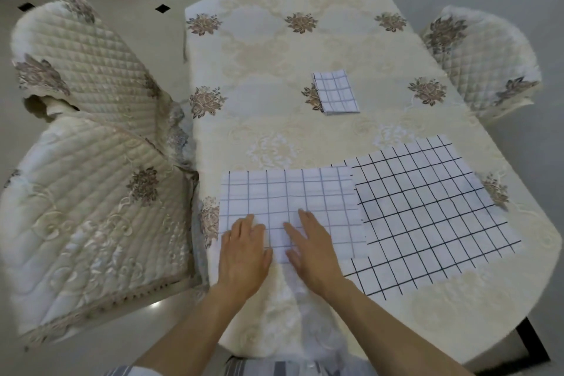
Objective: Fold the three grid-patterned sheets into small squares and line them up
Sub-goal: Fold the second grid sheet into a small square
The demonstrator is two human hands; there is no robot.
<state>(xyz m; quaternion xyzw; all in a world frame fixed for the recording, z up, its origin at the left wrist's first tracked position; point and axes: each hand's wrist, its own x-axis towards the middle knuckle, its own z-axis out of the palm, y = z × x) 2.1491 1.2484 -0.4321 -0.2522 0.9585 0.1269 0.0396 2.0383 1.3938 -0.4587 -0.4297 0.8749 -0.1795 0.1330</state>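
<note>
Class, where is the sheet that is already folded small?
In the head view, the small folded sheet lies on the table, right of centre, beyond the light-lined sheet.

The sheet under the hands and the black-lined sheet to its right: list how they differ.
The sheet under the hands has faint blue-grey lines and wide cells; the black-lined sheet has bold lines and smaller cells. The first lies square to the person, the black-lined sheet askew. The left hand and right hand press flat on the first, not on the second. Both are white grids lying flat.
</note>
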